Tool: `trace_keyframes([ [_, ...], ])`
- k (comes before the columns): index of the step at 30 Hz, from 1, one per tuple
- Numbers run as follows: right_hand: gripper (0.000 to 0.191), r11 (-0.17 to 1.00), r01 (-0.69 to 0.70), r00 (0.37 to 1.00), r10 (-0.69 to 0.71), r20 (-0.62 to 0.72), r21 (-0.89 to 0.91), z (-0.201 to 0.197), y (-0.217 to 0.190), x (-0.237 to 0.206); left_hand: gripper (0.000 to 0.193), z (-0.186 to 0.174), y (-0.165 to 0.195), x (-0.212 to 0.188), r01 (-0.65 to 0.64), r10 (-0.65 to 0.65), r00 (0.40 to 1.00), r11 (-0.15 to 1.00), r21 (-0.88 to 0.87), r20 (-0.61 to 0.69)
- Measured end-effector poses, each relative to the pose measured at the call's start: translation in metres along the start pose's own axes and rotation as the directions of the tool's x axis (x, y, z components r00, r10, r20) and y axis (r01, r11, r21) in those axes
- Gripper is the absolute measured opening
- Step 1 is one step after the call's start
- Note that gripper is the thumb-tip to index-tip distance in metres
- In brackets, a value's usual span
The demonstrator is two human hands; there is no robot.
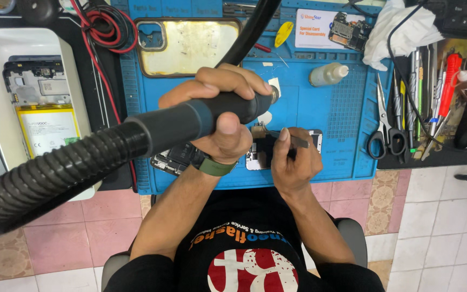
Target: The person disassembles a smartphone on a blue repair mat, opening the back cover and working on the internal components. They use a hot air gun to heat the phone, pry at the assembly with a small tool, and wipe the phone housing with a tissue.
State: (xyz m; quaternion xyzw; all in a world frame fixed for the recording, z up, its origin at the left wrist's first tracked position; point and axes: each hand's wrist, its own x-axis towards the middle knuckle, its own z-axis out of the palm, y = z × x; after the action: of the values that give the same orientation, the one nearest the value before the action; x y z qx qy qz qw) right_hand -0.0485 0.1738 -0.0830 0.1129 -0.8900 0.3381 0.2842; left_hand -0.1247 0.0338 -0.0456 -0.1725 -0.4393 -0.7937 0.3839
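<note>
Over the blue mat (347,108) on the tabletop, the left hand (220,113) wraps its grip tight around a black hot-air nozzle handle (212,111), tip aimed down. The right hand (293,159) pinches tweezers (298,141) in a narrow grip over the opened phone (258,151) just below the nozzle.

Hot-air handle (228,108): matt black plastic w/ ribbed, semi-gloss hose (55,173). Work mat (341,108): blue rubbery, matt, ridged. Tweezers (293,139) & scissors (386,127): bare shiny metal; cloth (401,30) white, crumpled.
</note>
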Motion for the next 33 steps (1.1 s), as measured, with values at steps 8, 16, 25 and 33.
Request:
trace_keyframes([
  [8, 0.009, 0.998, -0.015, 1.0, 0.013, -0.023, -0.06, 0.001, 0.0, 0.002, 0.046, 0.0, 0.002, 0.003, 0.006, -0.005, 0.999, 0.999, 0.047, -0.035],
  [16, 0.013, 0.99, -0.13, 0.99, 0.127, -0.057, -0.054, -0.006, 0.007, 0.016, 0.046, 0.002, 0.011, 0.02, -0.048, 0.058, 0.995, 0.993, 0.11, -0.086],
  [25, 0.017, 0.99, -0.101, 0.994, 0.096, 0.052, 0.101, -0.071, 0.035, 0.028, 0.044, 0.005, 0.053, 0.045, -0.055, 0.118, 0.948, 0.975, 0.214, -0.294],
  [33, 0.073, 0.983, 0.18, 0.611, -0.085, 0.787, -0.034, -0.105, 0.037, 0.075, 0.047, -0.008, 0.09, 0.053, -0.14, 0.252, 0.922, 0.925, 0.354, -0.295],
])
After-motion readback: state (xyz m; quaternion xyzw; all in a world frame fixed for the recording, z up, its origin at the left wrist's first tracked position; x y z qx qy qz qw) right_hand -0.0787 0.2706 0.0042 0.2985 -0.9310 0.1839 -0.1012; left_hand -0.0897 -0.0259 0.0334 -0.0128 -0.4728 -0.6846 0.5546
